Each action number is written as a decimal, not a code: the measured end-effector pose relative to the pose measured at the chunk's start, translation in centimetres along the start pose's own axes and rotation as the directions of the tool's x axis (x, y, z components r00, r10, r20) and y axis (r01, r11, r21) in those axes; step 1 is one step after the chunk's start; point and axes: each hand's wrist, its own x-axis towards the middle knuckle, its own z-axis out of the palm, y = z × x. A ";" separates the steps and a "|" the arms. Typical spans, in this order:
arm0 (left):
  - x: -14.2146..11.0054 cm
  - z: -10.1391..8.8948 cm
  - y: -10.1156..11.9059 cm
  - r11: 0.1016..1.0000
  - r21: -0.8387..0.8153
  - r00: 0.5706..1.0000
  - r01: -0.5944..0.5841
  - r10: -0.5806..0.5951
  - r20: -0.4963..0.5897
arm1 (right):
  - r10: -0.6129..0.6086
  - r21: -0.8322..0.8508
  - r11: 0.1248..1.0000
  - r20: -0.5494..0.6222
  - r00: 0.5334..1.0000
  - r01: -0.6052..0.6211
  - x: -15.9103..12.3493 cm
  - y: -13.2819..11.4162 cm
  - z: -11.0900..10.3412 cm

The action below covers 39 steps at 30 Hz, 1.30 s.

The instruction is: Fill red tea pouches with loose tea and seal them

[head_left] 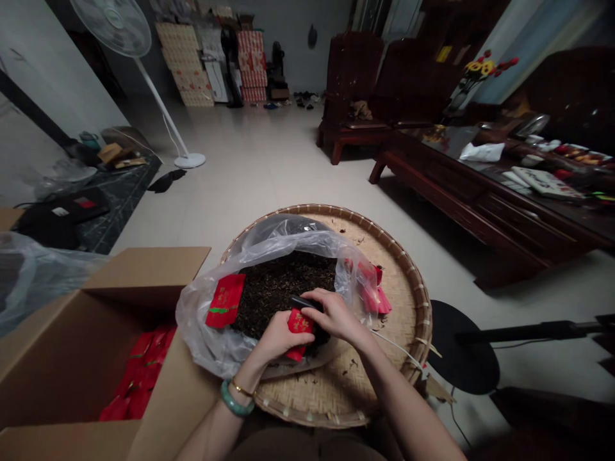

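My left hand (276, 337) is closed around a small red packet (300, 322) with gold characters. In my right hand (336, 314) is a slim black handheld device (307, 302), held across the packet's top edge. Both hands are over an open clear plastic bag (202, 346) filled with dark dried tea leaves (283, 275). A flat red pouch (225, 299) with a green stripe lies on the bag's left side. To the right, more red and pink packets (379, 294) are partly covered by the plastic. All this rests on a round woven bamboo tray (336, 390).
At left stands an open cardboard box (158, 384) with several red packets (141, 368) inside. A white cord (398, 349) crosses the tray's right side. A black round stand base (464, 346) is beside the tray. Farther off are a wooden table (461, 186) and a fan (163, 109).
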 end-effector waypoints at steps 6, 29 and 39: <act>-0.1 -0.3 0.1 0.996 -0.077 0.998 0.042 -0.038 0.053 | 0.127 0.328 0.934 0.063 0.990 -0.141 0.3 1.2 -0.2; 0.0 -0.3 0.4 0.994 -0.093 0.999 0.052 -0.052 -0.001 | 0.107 0.216 0.972 -0.038 0.994 -0.096 0.0 1.5 -0.1; -0.2 -0.1 -0.2 0.970 -0.225 0.995 0.093 -0.098 -0.014 | 0.187 0.029 0.982 -0.355 0.916 -0.189 -1.1 7.4 -1.2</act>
